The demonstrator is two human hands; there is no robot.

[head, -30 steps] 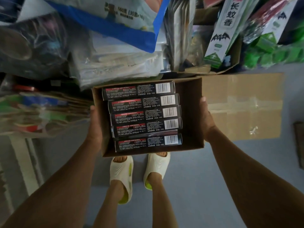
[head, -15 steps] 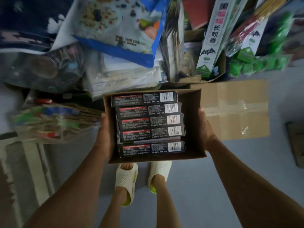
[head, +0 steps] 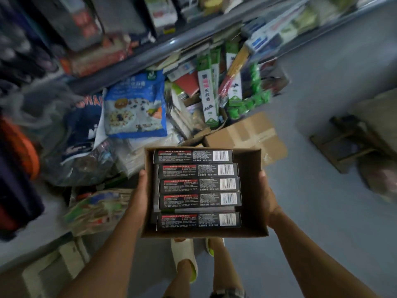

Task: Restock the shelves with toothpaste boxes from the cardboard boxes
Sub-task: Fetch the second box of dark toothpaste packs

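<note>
Evidently, nothing has been shelved yet: the open brown cardboard box (head: pixel 249 190) is held at its sides by the left hand (head: pixel 140 190) and right hand (head: pixel 266 196), with five black toothpaste boxes (head: pixel 198 184) inside, below the cluttered grey shelf (head: pixel 150 52).

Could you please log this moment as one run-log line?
left hand: grips carton side | right hand: grips other side | toothpaste boxes: in carton | shelves: ahead

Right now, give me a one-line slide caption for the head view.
Left hand and right hand hold an open cardboard box of dark toothpaste boxes above cluttered floor stock.
</note>
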